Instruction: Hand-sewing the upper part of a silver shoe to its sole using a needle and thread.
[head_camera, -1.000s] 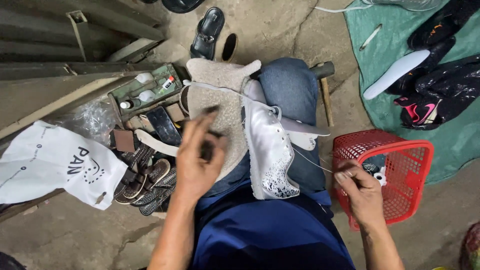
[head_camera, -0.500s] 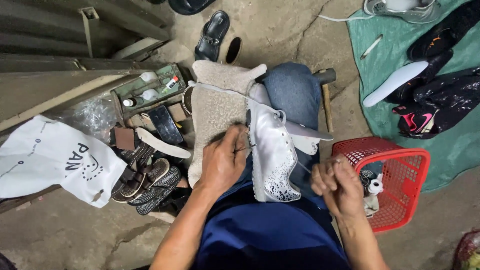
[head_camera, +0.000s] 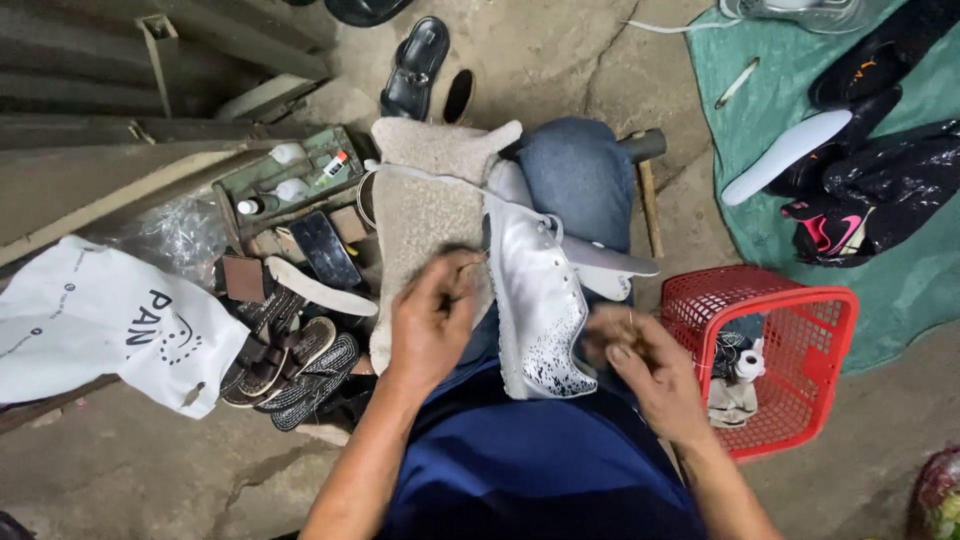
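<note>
Head view: white shoe (head_camera: 540, 300) lies sole-up across lap, toe toward body, on beige fleece cloth (head_camera: 425, 200); left hand (head_camera: 432, 320) rests at shoe's left edge, fingers curled close, pinching something too small to tell; right hand (head_camera: 645, 365) just right of shoe, fingers bunched tight, contents unclear; red basket (head_camera: 800, 340) beside right hand; sandals (head_camera: 290, 365) and white bag (head_camera: 100, 320) lie left; teal mat (head_camera: 900, 280) far right.
</note>
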